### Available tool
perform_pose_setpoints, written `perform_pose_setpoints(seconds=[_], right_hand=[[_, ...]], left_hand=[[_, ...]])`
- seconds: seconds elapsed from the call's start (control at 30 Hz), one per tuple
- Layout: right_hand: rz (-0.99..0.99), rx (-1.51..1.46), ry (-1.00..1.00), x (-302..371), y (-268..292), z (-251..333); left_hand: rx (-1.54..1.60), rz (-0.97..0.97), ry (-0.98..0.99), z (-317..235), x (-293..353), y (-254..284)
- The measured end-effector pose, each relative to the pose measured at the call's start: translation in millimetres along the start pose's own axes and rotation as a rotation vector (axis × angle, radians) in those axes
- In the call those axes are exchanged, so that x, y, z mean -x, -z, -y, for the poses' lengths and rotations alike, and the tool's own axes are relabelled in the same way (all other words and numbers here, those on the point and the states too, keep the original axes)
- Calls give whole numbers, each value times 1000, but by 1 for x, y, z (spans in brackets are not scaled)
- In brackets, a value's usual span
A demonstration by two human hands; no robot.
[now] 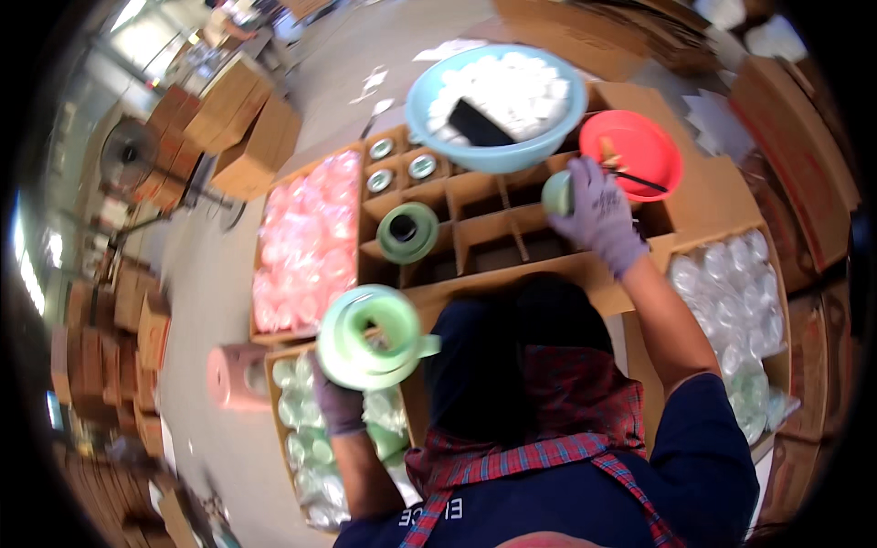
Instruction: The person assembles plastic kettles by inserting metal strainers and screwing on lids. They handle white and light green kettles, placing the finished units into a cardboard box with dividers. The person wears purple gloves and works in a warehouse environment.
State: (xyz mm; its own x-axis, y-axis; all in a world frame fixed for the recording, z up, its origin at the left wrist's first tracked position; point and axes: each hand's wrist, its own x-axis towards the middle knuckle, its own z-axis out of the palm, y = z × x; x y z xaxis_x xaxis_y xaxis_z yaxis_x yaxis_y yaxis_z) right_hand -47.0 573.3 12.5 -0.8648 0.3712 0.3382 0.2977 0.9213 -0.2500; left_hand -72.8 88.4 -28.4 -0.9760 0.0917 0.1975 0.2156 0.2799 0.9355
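My left hand [338, 407], in a grey glove, is closed around a pale green jug-like vessel [367, 362] at the lower left. The vessel's wide round mouth faces up, and a short tab or spout juts out on its right. My right hand [603, 219], also gloved, grips a small green cup-shaped piece [555, 194] above the divided carton [512, 271]. Its fingers are partly blurred. In the carton's left part stands another green vessel [407, 233] with a dark round opening. Several silver-topped pieces [422, 166] sit in the cells behind it.
A blue basin [498, 162] holds many white pieces and a black flat object [479, 122]. Right of it lies a red bowl [660, 151] with a dark-handled tool. Cartons of pink-wrapped [309, 237], green-wrapped [311, 447] and clear-wrapped items [726, 283] surround me. A fan [128, 153] stands at left.
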Motion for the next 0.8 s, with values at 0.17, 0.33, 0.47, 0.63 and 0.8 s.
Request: perform_pose_setpoints(seconds=[0.17, 0.33, 0.47, 0.63, 0.8], right_hand=[[192, 149, -178, -58, -77, -23], [-148, -442, 219, -5, -3, 50], [167, -1048, 805, 62, 66, 116], [-69, -1005, 742, 107, 75, 149], [-174, -936, 687, 116, 82, 135]], left_hand=[[240, 78, 178, -12, -4, -58], [474, 360, 111, -2, -4, -57], [898, 518, 79, -31, 9, -86], [1484, 814, 147, -84, 16, -103], [1248, 711, 128, -88, 18, -114]])
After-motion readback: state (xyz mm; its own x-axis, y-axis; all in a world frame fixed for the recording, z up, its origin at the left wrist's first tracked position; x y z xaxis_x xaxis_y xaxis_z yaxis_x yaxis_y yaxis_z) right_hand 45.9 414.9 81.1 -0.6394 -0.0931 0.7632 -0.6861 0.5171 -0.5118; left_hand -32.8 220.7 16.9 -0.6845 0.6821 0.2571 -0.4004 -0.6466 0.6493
